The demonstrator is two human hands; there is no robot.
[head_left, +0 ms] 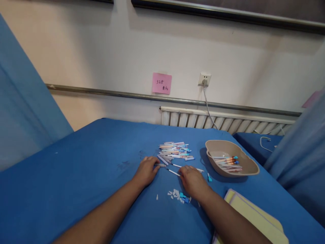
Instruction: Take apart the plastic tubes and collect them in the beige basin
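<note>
over the blue cloth (76,176), my left hand (146,171) has its fingers and thumb together on a grey pen barrel (160,165) — my right hand (193,181) pinches the end of a white pen refill (174,172), its dark tip pointing toward my left. just beyond lies a heap of pens (175,150); nearer me sit small white and blue pen parts (175,194). off to the right — a beige basin (248,164) with more pens (228,165) inside, and a yellow folded cloth (256,213) on my side of it.
</note>
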